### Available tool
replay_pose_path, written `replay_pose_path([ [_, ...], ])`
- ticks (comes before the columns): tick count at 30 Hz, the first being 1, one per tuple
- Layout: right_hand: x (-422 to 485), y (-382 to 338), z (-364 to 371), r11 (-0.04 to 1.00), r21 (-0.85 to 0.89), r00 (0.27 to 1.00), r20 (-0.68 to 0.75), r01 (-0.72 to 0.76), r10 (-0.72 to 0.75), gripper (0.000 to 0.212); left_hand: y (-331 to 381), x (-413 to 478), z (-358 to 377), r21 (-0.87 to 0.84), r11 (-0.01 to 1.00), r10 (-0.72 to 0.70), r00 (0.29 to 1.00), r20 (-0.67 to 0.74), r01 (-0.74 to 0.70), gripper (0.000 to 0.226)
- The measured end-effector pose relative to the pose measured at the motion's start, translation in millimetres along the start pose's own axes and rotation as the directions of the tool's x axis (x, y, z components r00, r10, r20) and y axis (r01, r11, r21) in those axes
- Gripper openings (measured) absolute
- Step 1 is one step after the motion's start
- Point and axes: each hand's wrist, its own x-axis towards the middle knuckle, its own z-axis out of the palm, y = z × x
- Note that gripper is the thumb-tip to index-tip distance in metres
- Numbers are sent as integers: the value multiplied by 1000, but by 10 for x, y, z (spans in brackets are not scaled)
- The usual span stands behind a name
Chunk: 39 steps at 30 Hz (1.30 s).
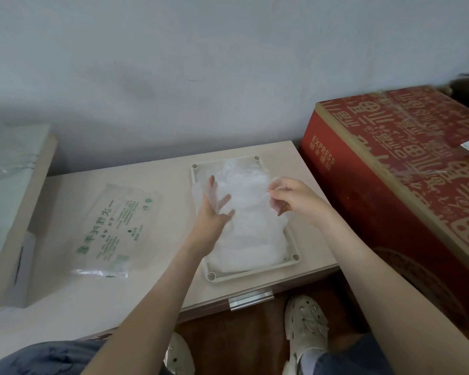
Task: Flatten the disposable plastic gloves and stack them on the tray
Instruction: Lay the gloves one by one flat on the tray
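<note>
Translucent gloves [245, 226] stacked in cream rectangular tray [255, 269], another glove [205, 192] spread just above the pile

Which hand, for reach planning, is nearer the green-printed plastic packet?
Left. The left hand is at the white tray's left edge, right of the packet; the right hand, at its right edge.

Hands: two, left hand [211, 215] and right hand [296, 199]
Tray [244, 275]: one
Held glove [201, 192]: one
Glove pile [245, 226]: one, single sheets too sheer to count
Printed packet [117, 229]: one
Red carton [390, 171]: one
Shoes: two, left shoe [179, 353] and right shoe [306, 327]
Table [157, 282]: one
</note>
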Motion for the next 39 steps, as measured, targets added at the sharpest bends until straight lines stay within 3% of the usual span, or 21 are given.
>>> replay_pose_path([
  [2,29,3,-3,946,-312,995,-71,-84,65,24,15,-1,-17,-21,1000,-13,998,57,14,96],
  [4,90,-13,6,803,-585,985,-171,-109,9,47,23,1,-22,-23,1000,-6,995,99,8,98],
  [6,134,-96,72,740,-670,970,-211,-54,-120,61,40,-3,-15,-21,1000,3,992,128,-1,99],
  [9,247,-256,182,780,-624,965,-169,52,-200,50,79,-3,-11,-32,999,28,988,154,-23,99],
  [12,339,-340,256,896,-444,995,-91,-8,-36,47,103,6,-26,-44,997,70,982,174,-63,97],
  [14,398,-353,288,910,-410,998,-14,-63,63,50,118,25,-45,-50,995,90,980,180,-82,97],
  [19,564,-303,325,951,-291,982,125,-102,144,49,133,49,-67,-73,992,119,971,208,-106,100],
  [24,618,-245,254,999,39,967,253,17,-26,41,112,83,-61,-132,987,118,967,224,-89,99],
  [28,625,-256,237,983,165,970,213,87,-121,45,75,110,-44,-150,986,101,973,207,-70,97],
  [32,707,-231,265,977,125,977,104,174,-187,47,16,142,-47,-96,994,58,989,137,-45,99],
  [35,730,-209,311,978,5,977,29,210,-210,50,-9,160,-41,103,992,65,997,47,-70,95],
  [37,761,-184,349,971,-76,974,-9,226,-228,54,4,147,2,290,948,154,985,-72,-127,88],
  [39,804,-137,383,955,-154,965,-36,252,-260,60,16,131,78,415,899,275,917,-290,-138,80],
])
